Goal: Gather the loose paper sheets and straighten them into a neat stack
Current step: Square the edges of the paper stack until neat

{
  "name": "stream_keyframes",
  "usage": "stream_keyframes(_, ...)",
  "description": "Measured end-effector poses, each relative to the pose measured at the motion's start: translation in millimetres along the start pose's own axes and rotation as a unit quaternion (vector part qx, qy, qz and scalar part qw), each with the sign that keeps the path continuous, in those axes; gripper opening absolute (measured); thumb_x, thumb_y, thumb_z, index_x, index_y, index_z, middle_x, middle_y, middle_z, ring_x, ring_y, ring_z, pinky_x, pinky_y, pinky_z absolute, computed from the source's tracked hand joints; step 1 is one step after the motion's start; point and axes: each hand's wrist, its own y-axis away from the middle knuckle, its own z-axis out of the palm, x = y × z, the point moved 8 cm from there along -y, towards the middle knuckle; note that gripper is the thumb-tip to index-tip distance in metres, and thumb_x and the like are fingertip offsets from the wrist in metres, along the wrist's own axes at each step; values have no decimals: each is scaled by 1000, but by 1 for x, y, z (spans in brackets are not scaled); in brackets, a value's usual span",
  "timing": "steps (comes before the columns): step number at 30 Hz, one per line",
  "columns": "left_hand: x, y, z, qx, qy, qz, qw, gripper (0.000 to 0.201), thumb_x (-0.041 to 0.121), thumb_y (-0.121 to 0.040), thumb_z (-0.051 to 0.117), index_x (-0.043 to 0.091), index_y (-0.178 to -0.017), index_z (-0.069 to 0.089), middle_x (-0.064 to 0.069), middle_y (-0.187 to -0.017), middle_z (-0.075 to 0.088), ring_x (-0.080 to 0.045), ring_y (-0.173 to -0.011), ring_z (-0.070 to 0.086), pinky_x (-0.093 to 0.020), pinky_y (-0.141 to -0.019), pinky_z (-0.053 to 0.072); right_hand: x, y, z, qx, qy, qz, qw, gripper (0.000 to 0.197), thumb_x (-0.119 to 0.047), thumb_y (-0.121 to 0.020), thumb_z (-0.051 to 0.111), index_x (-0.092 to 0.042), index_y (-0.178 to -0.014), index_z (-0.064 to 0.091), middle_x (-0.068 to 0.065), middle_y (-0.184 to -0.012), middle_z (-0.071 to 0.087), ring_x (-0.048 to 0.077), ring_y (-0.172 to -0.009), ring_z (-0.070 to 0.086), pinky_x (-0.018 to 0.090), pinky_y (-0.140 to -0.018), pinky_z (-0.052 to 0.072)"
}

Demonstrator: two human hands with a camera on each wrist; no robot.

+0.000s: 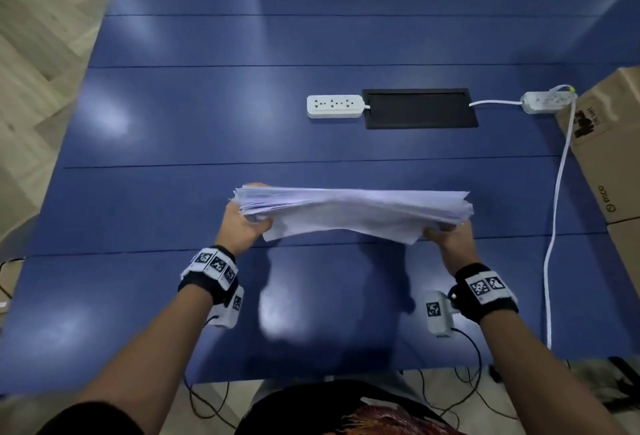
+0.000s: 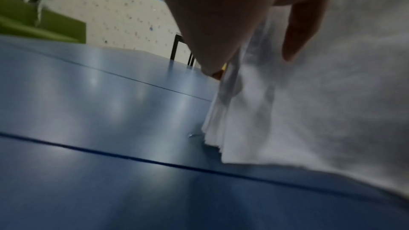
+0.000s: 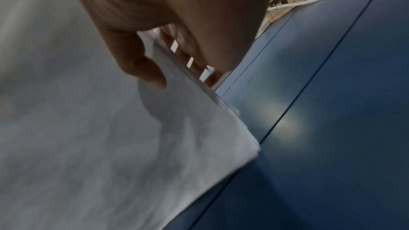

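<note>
A thick bundle of white paper sheets (image 1: 353,212) is held on edge over the blue table (image 1: 242,115), its top edges uneven. My left hand (image 1: 242,223) grips its left end, thumb on the near face (image 2: 296,29) and fingers behind. My right hand (image 1: 450,237) grips the right end, thumb (image 3: 141,62) on the near face, fingers wrapped around the far side. In the left wrist view the sheets (image 2: 309,111) fan out slightly at their lower corner just above the table. The right wrist view shows the lower right corner of the paper (image 3: 199,137).
A white power strip (image 1: 334,106) and a black rectangular panel (image 1: 419,108) lie beyond the papers. A second power strip (image 1: 547,101) with a white cable (image 1: 556,226) runs along the right. Cardboard boxes (image 1: 609,147) stand at the right edge.
</note>
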Motion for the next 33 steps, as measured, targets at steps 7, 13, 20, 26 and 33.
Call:
stream_keyframes(7,1,-9,2,-29,-3,21,999,34,11,-67,70,8,-100,61,-11,-102,71,-26,-99,66,-36,-91,50,-27,-1,11,-18,-47,-74,996,15,-23,-79,59,-15,-87,66,-1,-86,71,23,-91,67,29,-82,55)
stream_keyframes(13,8,-12,-1,-4,4,-2,1000,23,-8,-79,61,14,-81,62,13,-73,71,-4,-69,65,-17,-65,53,-39,-10,13,-38,17,-57,998,14,-7,-85,55,-18,-83,64,4,-78,64,7,-66,62,24,-63,54)
stream_keyframes(20,39,-6,4,79,24,53,995,25,-1,-72,73,18,-86,65,30,-73,69,11,-73,62,-10,-74,49,-64,-6,-3,49,-37,-91,994,24,13,-77,68,5,-100,67,-23,-71,72,-7,-70,64,14,-66,51)
stream_keyframes(26,44,-1,7,161,106,44,980,42,-16,-81,62,25,-80,68,23,-66,70,7,-67,62,-12,-71,52,-81,7,4,94,-86,-147,981,24,8,-82,67,-4,-103,66,-22,-84,74,-1,-84,68,19,-77,54)
stream_keyframes(33,7,7,-11,151,68,-6,986,40,-4,-68,70,-4,-107,60,-14,-98,69,-16,-90,68,-30,-86,56,-25,9,22,76,-74,-86,991,38,17,-73,59,-14,-95,63,-23,-80,72,-3,-79,66,19,-77,53)
